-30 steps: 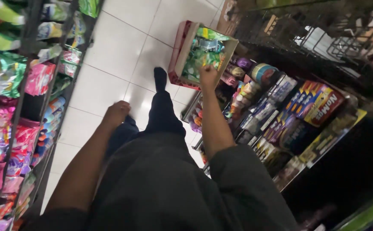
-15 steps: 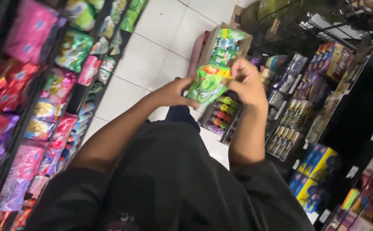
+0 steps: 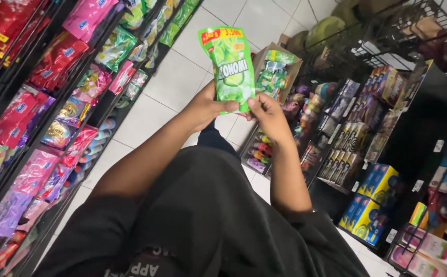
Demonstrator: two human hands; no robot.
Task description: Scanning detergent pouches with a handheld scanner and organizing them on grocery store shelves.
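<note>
- The green pouch [image 3: 229, 69] was the landmark: a flat, upright refill-style packet with lime pictures, a white name band across its middle and a red-and-yellow price strip along its top edge.
- The left hand [image 3: 205, 107] was closed on the pouch's lower left corner, thumb across the front; the right hand [image 3: 267, 113] pinched the lower right corner between thumb and curled fingers. Both hands held it up over the white tiled floor [image 3: 177, 77].
- The step in hand looked like holding up and checking a single packet drawn from stock; by my judgement any further move would call for a firm grip along the bottom edge, since the soft pouch could flop over.
- Just right of the pouch and behind it stood an open cardboard box [image 3: 277, 66] on the floor, with more green packets of the same kind inside.
- Left of the pouch ran a dark shelf rack [image 3: 54, 118] packed with pink, red, purple and green sachets in slanting rows.
- Below and right of the pouch, low shelves carried small multicoloured bottles and dark cartons, and further right sat yellow-and-blue boxes [image 3: 375, 197].
- Above right of the pouch a black wire rack [image 3: 403, 31] held bundled goods, too dim to tell apart.
- Beneath the pouch were the person's dark shirt and trousers.
</note>
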